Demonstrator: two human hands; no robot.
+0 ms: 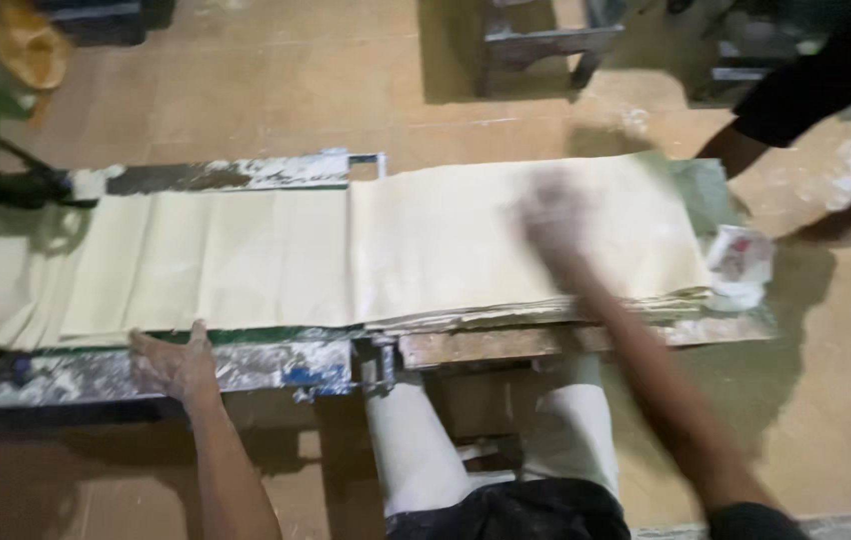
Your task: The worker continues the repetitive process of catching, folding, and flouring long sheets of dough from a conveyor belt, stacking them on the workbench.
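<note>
Fingers of the left hand (178, 362) lay flat and released on the desk (266, 365) edge; the blurred right hand (551, 215) rested on the pale sheet (346, 260), grip unclear. Sheet already lay spread, seemingly being smoothed, long axis running left to right along the desk

Sheet stack (426, 250) under right hand (551, 215) fingers: pale cream, plain | Bench edge (276, 365) at left hand (174, 362) fingertips: grey, white-spattered, blue patch | Cup (743, 262) beyond right fingers: white, red mark | Floor (296, 90): tan

pale dough sheet (346, 260) flat, spread along bench
</note>
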